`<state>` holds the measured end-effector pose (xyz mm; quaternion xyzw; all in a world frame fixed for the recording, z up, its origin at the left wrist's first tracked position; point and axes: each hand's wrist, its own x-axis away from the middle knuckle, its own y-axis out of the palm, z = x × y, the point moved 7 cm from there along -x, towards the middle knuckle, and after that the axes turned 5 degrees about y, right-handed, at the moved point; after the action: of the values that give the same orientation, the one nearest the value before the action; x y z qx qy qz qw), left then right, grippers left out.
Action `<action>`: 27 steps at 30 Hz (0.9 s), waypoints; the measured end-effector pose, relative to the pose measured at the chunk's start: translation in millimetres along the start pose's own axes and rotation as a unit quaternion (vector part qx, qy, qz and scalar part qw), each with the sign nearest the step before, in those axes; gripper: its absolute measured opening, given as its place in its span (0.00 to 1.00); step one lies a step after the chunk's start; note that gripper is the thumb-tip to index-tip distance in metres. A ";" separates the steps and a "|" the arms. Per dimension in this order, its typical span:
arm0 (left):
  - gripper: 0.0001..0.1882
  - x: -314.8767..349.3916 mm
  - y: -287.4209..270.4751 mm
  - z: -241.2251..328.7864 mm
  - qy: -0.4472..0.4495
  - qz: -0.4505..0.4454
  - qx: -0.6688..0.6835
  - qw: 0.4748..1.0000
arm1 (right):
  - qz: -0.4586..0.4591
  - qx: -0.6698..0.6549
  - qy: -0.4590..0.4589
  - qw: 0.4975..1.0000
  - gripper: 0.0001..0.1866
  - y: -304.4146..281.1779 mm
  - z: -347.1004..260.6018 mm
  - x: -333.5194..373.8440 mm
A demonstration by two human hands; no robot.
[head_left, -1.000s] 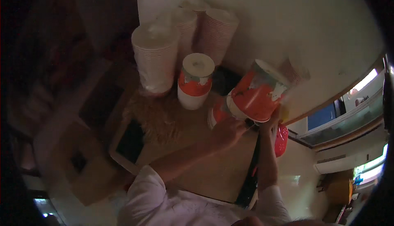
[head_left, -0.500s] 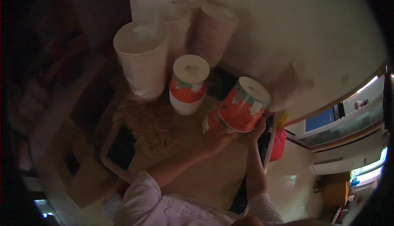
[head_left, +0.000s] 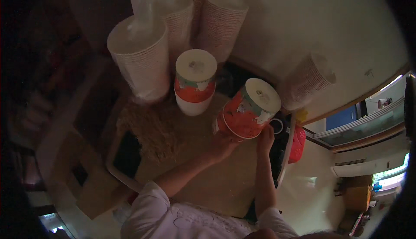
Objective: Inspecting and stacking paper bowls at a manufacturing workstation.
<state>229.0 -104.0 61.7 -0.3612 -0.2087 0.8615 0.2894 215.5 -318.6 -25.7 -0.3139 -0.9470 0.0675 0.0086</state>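
My left hand (head_left: 225, 145) is closed around the lower part of a tilted orange-and-green printed paper cup (head_left: 243, 116), whose round off-white end faces up. A second orange edge shows beneath it, by the left fingers. At the cup's right side is my right hand (head_left: 265, 140), its fingers bent and close together against the lower rim; what they pinch is hidden. A white ring (head_left: 276, 126) shows just beyond those fingers. Left of the held cup, a similar printed cup (head_left: 195, 87) stands upright over a white lower part, touched by neither hand.
Tall stacks of white paper cups (head_left: 141, 65) stand at the back left, beside more wrapped cup stacks (head_left: 223, 26). Another stack (head_left: 308, 80) leans by the wall at right. Brown shredded fibre (head_left: 151, 130) lies on the tabletop (head_left: 203, 182). A red plastic item (head_left: 297, 144) hangs past the right edge.
The view has shifted slightly. Both hands still have the printed cup between them, and the right hand has slid down from its side toward the lower rim. The white ring now shows.
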 end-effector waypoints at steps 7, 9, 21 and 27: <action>0.17 22.6 26.6 -28.8 0.000 0.003 -0.056 0.998 | -0.112 -0.360 0.174 0.910 0.17 30.4 21.4 20.0; 0.18 30.8 27.9 -38.4 -0.033 0.016 -0.034 0.999 | -0.110 -0.385 0.235 0.886 0.18 40.8 18.4 29.5; 0.17 47.1 31.8 -90.9 -0.324 0.136 0.369 0.860 | -0.125 -0.392 0.256 0.875 0.12 41.5 36.0 30.8; 0.12 59.9 18.4 -107.7 -0.218 0.031 -0.097 0.971 | -0.103 -0.370 0.259 0.886 0.10 25.2 69.2 28.2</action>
<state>268.4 -62.6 -49.1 -0.1975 -0.3382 0.9036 0.1737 203.8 -290.2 -98.3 -0.2017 -0.8944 -0.3725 0.1434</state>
